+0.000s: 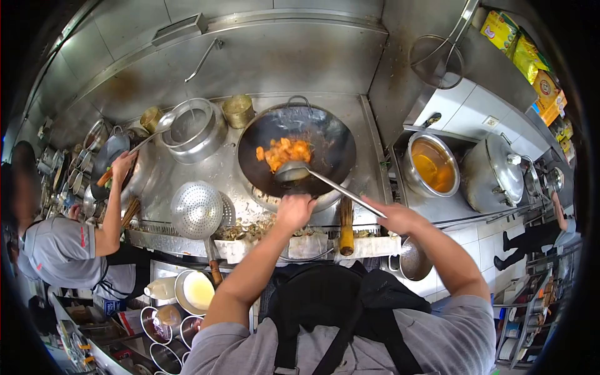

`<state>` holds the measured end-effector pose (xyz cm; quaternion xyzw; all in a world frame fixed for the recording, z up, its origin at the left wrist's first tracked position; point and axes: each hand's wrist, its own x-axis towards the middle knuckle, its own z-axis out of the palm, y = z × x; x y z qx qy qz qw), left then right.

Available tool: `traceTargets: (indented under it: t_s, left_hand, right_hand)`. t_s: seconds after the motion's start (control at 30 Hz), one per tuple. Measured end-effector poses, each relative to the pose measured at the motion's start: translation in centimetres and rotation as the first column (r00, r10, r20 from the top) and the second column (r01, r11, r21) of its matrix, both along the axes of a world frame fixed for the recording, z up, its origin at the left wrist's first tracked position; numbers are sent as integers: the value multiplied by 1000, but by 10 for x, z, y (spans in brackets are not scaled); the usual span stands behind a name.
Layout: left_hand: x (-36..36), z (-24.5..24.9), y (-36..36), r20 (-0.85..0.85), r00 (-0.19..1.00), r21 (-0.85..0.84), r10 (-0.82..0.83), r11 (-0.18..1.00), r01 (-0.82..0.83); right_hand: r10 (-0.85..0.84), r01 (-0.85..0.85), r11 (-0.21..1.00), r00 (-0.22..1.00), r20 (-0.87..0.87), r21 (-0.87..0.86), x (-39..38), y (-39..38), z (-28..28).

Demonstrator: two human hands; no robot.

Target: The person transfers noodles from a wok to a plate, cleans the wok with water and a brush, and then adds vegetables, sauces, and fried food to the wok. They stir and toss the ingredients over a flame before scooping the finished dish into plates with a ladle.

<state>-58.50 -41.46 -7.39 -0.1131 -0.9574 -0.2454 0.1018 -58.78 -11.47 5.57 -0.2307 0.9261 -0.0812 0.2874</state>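
In the head view a dark wok (250, 153) sits on the range, holding orange, sauce-coated pieces of food (284, 150). My left hand (295, 211) is closed at the near rim of the wok; its fingertips are partly hidden. The long metal handle of a ladle (340, 189) is in my right hand (400, 219), which is wrapped around its end. The ladle's bowl rests inside the wok, against the near side of the food. A bamboo brush (347, 234) lies just right of the wok, below the handle.
Left of the wok are a perforated skimmer (197, 209) and a metal pot (195, 131). Right stand a pot of orange liquid (431, 164) and a lidded pot (497, 172). A co-worker (69, 244) works at another wok on the left. Behind me are several containers (167, 357).
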Motion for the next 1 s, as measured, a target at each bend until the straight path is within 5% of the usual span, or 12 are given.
traceTargets:
  t_s: [0.13, 0.23, 0.3, 0.37, 0.43, 0.57, 0.63, 0.7, 0.77, 0.9, 0.97, 1.0]
  left_hand:
    - [63, -43, 7, 121, 988, -144, -91, 984, 108]
    - [105, -1, 3, 185, 968, -45, -166, 983, 177]
    - [94, 32, 2, 57, 987, -26, -153, 988, 155]
    - [54, 58, -5, 17, 997, -21, -76, 997, 77]
    - [13, 49, -13, -18, 994, 16, -109, 994, 110]
    - [15, 0, -1, -107, 993, 34, -52, 998, 55]
    - [51, -7, 14, 120, 992, -80, -51, 995, 61]
    - [84, -4, 12, 281, 943, -117, -178, 969, 218]
    - [108, 14, 13, 48, 967, -13, -251, 968, 252]
    - [47, 73, 4, 75, 991, 60, -108, 993, 104]
    - [16, 66, 2, 91, 993, 4, -80, 997, 79]
    - [9, 40, 1, -6, 999, 41, -43, 998, 43]
  right_hand:
    - [-11, 51, 984, 974, -225, 171, -10, -22, -28]
    - [-38, 55, 992, 987, -154, 110, 19, -17, 22]
    - [-99, 101, 990, 995, -25, 100, 28, 9, 31]
    - [39, -38, 978, 999, -2, -207, 31, 41, 21]
    - [11, -2, 990, 998, 64, -144, 22, 31, 26]
    - [-59, 69, 993, 993, -104, 100, -5, -1, -5]
    - [-137, 181, 955, 972, -192, 236, -9, -15, -3]
    - [-92, 148, 975, 947, -307, 165, 2, 8, -14]
    - [-133, 133, 991, 979, -152, -4, 22, 21, 30]
    - [-148, 198, 956, 962, 228, -215, 32, 35, 69]
    - [-348, 474, 877, 733, 585, -72, 26, 21, 70]
    - [77, -39, 962, 989, 129, -271, 10, 41, 8]
